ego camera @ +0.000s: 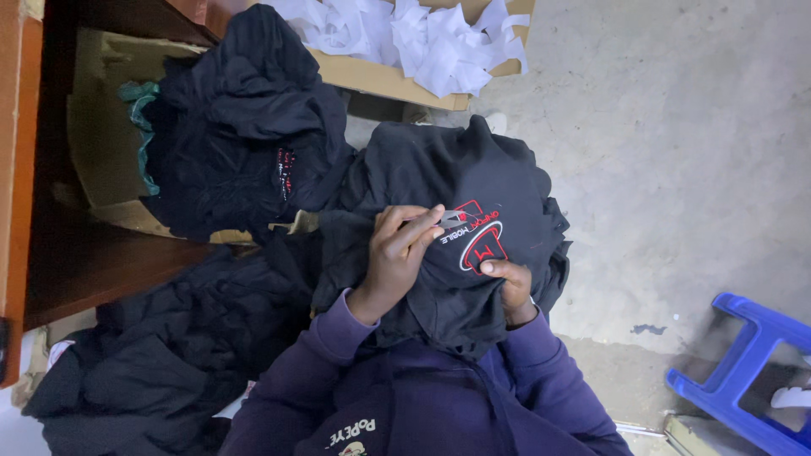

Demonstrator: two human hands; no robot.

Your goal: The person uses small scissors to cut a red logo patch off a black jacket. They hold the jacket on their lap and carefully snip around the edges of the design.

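Far left: heap of dark clothes (241, 127) on cardboard (101, 127). Centre: black shirt (456, 245) draped on lap. Left hand (397, 253) pinching small metal snips (448, 219) at red logo (481, 241); right hand (511, 283) clamping cloth taut. Far right: blue stool (743, 371).

Grey concrete floor (676, 127), blue plastic stool (743, 371), wooden shelf (93, 262)

The scene is dimly and evenly lit, with cool light spread over the concrete floor (676, 152). Detail in the black garments (245, 143) is largely lost; slight softness is perhaps seen at the edges.
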